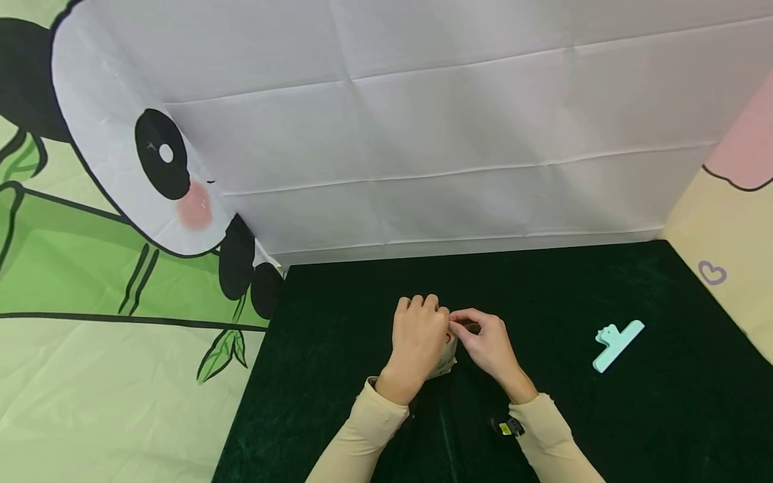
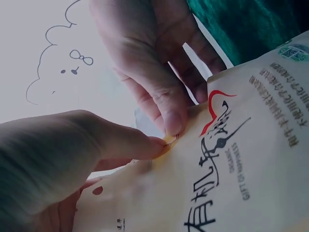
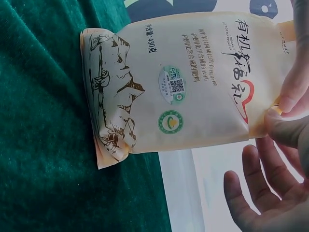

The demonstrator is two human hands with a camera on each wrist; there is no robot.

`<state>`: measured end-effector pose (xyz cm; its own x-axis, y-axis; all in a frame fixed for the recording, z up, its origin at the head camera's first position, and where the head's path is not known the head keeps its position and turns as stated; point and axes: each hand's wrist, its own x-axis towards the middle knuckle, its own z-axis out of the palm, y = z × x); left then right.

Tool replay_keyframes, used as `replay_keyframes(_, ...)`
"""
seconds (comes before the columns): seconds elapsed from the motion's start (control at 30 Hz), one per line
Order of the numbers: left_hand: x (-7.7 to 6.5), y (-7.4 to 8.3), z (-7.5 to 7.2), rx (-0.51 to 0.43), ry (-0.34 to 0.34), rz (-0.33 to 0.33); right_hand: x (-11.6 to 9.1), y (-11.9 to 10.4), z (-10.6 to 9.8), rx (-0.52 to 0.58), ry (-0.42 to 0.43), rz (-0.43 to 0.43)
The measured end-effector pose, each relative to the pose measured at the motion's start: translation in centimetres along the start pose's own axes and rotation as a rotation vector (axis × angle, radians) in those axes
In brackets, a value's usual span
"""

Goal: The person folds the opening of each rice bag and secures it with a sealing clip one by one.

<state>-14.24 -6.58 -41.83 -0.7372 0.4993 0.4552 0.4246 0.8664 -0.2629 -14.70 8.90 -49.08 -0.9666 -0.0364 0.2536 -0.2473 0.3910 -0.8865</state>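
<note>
A cream paper-like food bag [image 3: 145, 87] with printed Chinese characters, a red heart outline and a mountain drawing stands upright on the dark green cloth. In the head view only a strip of the bag [image 1: 445, 361] shows between the hands. My left hand [image 1: 417, 342] grips its top edge, the thumb pressed against the front. Right beside it, my right hand [image 1: 490, 343] pinches the same edge between thumb and index finger. The other right fingers [image 3: 256, 179] spread loosely behind the bag. Both thumb tips [image 2: 171, 123] nearly meet at a small crease in the edge.
A pale mint bulldog-style clip [image 1: 617, 345] lies on the green cloth [image 1: 543, 288] to the right of the hands. Behind the table hangs a white printed curtain [image 1: 453, 134], with a panda picture [image 1: 121, 154] at the left.
</note>
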Motion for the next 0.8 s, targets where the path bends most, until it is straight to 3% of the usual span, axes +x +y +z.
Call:
replay_keyframes(0.4,0.22,-0.23,0.35,0.0,-0.04,0.011,-0.13,0.52,-0.5,-0.013,-0.021,0.003)
replay_keyframes(0.8,0.1,-0.06,0.58,-0.007,-0.023,0.011,-0.03,0.97,-0.17,-0.023,-0.017,0.019)
